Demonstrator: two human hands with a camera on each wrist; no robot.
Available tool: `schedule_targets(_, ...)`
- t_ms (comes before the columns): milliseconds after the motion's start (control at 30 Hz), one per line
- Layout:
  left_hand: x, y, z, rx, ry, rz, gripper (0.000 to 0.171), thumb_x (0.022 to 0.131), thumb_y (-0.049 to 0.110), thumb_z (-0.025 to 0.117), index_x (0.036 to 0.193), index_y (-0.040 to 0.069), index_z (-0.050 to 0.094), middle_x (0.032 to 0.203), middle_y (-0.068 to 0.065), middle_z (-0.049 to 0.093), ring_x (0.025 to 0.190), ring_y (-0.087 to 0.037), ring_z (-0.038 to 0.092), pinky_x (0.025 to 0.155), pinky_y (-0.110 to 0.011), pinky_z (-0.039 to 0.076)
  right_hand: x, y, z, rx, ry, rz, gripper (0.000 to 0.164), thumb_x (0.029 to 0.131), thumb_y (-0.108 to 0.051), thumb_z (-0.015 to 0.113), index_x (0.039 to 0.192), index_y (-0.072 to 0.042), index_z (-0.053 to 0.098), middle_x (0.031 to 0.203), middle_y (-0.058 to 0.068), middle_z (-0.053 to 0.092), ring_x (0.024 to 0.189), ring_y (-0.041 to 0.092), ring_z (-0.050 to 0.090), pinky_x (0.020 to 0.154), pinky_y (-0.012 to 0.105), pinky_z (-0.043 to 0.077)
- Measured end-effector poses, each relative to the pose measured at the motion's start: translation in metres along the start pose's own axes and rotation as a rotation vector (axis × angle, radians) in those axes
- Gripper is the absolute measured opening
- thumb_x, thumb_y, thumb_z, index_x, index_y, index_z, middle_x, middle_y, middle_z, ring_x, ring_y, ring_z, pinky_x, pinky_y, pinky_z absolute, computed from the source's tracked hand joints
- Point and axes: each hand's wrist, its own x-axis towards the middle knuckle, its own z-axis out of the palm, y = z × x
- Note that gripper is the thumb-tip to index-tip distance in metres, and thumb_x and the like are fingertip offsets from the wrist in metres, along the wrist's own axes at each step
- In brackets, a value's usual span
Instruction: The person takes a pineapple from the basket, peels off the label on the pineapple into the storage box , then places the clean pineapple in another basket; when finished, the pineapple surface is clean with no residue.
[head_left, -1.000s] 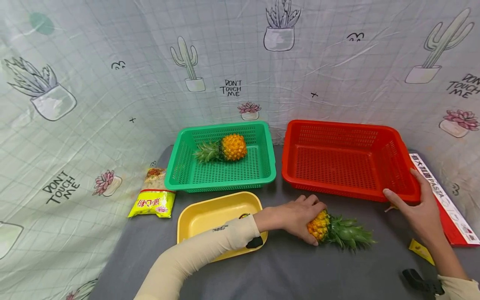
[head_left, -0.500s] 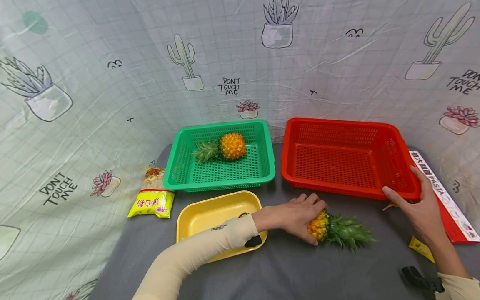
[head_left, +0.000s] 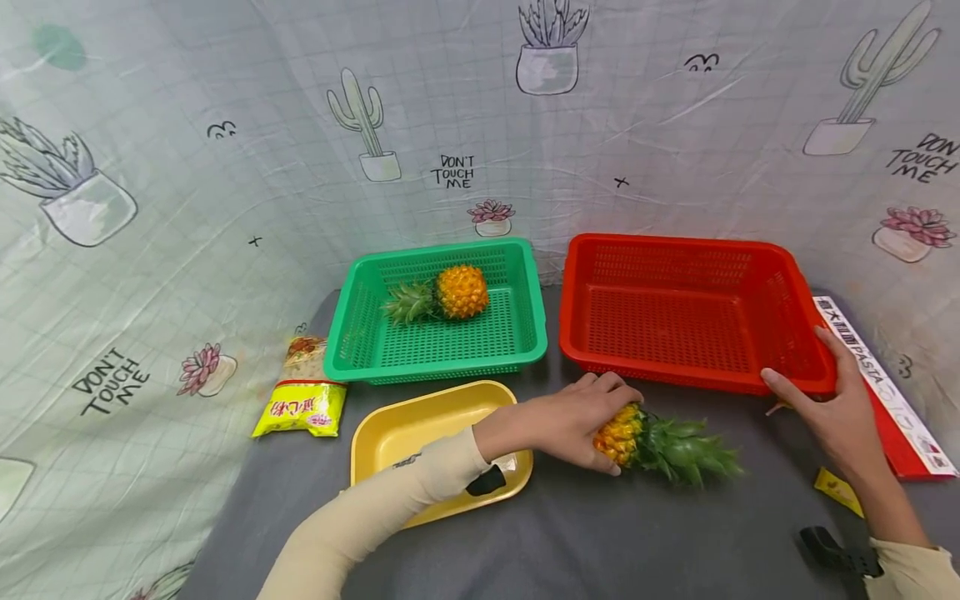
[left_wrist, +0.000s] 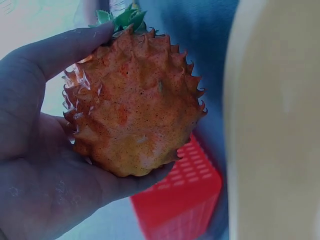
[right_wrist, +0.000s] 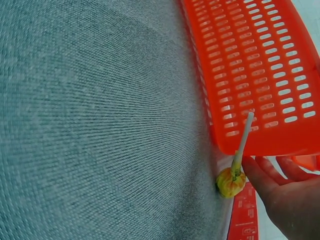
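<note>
In the head view my left hand grips a small orange pineapple by its fruit end, its green crown pointing right. The left wrist view shows thumb and fingers around the spiky fruit; part of the crown is hidden. My right hand holds the front right corner of a red plastic basket, thumb at the front, fingers along the right side. From the right wrist, its fingers touch the basket's end. Another pineapple lies on its side inside the green basket.
A yellow tray sits under my left forearm. At far left lies a yellow bag. A red and white pasta box is right of the red basket. Nearby are a yellow packet and a small yellow stemmed thing.
My left hand and the pineapple have shifted slightly left and away from me, the crown now blurred. My right hand stays at the red basket's corner. The view has shifted slightly.
</note>
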Motion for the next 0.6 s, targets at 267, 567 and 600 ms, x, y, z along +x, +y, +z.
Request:
schedule_targets(267,-0.022,-0.007,-0.027,-0.076,0.105,0.041,0.090,0.087,0.044,0.088,0.155,0.007,0.042,0.142,-0.006,0.047,0.122,-0.015,0.044,0.102,-0.022,0.036,0.004,-0.003,-0.002,-0.024,-0.008,0.007,0.088,0.103,-0.027,0.070,0.170,-0.040,0.014,0.163,0.011,0.033,0.118,0.006,0.041,0.079,0.004,0.042)
schedule_targets(567,-0.061,-0.027,-0.067,-0.190,0.213,0.001,0.088,0.088,0.041,0.087,0.155,0.006,0.042,0.146,-0.007,0.046,0.126,-0.017,0.047,0.109,-0.032,0.040,0.003,-0.001,-0.001,-0.015,-0.015,-0.003,0.088,0.103,-0.025,0.071,0.170,-0.037,0.015,0.163,0.011,0.034,0.119,0.007,0.042,0.080,0.005,0.044)
schedule_targets(600,-0.066,-0.030,-0.072,-0.193,0.231,-0.002,0.087,0.088,0.040,0.087,0.155,0.006,0.042,0.145,-0.007,0.047,0.126,-0.017,0.048,0.109,-0.033,0.040,0.003,-0.001,-0.001,-0.018,-0.016,-0.001,0.088,0.103,-0.026,0.071,0.170,-0.037,0.015,0.164,0.012,0.033,0.119,0.007,0.042,0.080,0.005,0.044)
